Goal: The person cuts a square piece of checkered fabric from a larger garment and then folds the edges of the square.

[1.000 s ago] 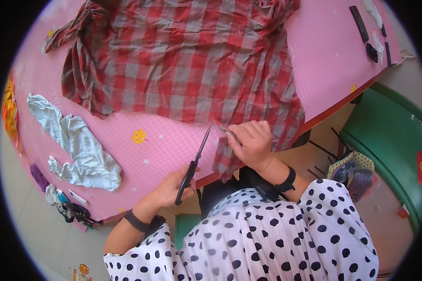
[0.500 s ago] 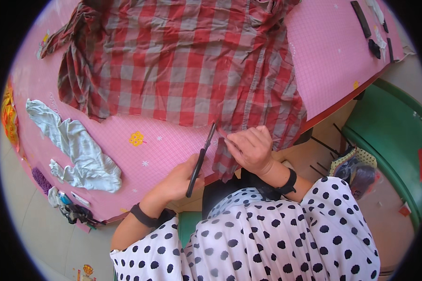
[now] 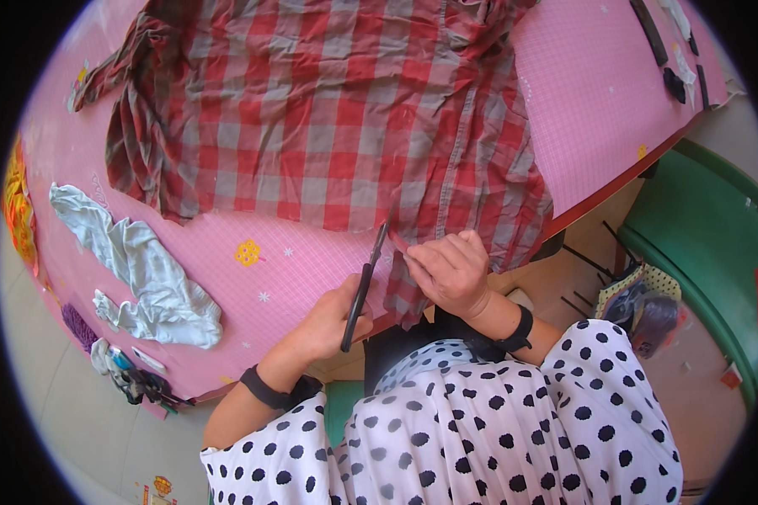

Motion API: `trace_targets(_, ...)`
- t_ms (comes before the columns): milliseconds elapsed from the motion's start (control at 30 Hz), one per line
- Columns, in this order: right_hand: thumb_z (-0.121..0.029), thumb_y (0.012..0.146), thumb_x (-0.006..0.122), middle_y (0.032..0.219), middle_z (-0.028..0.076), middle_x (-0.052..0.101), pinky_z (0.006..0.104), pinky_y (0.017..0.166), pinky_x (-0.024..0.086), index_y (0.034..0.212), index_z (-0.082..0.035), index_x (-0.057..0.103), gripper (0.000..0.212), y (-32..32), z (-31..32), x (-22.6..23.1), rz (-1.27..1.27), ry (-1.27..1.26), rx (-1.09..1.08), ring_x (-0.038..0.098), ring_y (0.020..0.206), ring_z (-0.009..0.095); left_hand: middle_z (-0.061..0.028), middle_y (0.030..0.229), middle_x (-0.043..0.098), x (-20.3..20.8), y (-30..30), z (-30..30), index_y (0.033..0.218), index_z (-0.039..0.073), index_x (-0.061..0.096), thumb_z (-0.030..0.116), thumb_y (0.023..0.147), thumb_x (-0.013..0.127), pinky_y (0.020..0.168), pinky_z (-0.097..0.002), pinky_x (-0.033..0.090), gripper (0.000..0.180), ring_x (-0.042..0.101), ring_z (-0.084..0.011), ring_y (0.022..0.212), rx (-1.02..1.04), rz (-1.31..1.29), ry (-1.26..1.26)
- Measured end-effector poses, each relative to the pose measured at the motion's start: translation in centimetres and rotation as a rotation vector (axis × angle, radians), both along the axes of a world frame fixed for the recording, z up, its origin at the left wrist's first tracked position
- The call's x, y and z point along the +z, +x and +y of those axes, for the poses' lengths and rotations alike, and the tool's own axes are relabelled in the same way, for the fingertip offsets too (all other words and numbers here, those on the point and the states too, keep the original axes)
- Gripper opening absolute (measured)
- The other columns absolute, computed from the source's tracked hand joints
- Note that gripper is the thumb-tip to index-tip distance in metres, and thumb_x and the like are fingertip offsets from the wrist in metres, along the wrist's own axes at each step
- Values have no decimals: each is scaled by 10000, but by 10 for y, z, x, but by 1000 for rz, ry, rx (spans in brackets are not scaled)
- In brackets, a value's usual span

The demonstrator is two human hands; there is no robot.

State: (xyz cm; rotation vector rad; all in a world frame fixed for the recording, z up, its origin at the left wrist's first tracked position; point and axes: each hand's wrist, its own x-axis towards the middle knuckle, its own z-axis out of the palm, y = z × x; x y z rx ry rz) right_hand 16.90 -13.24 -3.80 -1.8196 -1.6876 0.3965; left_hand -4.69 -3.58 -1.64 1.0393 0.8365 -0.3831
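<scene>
A red and grey checked shirt lies spread on the pink table, with creases running across it. My left hand is closed round the black handles of a pair of scissors. Their blades point away from me and meet the shirt's near edge, one blade lying over the cloth. Just to the right, my right hand pinches the shirt's edge between thumb and fingers. Below that grip, a cut flap of the checked cloth hangs past the table edge.
A pale blue crumpled cloth lies at left, near a purple knitted item and several small things at the table's corner. Dark strips lie at the far right. A green chair and a bag of cloth stand right of the table.
The scissor blades have parted slightly at the shirt's edge, one now showing over the cloth. Both hands stay in nearly the same place, and the view has shifted a little.
</scene>
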Motion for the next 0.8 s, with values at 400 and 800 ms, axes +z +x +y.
trace_targets(400,-82,714,765,764,-5,629,334,619,382,910,-101,679,214,8,1,-1,-9,29,-1,567,621,173,-87,689,630,5,5,-3,1190,-43,489,61,770,593,603,-329,515,444,634,-183,625,62,-9,-51)
trace_targets(800,-79,714,757,756,-7,624,328,616,377,911,-100,681,212,14,3,4,27,29,6,565,610,173,-55,702,608,15,21,1,1253,-52,482,87,766,589,576,-274,471,517,583,-132,615,68,62,-92)
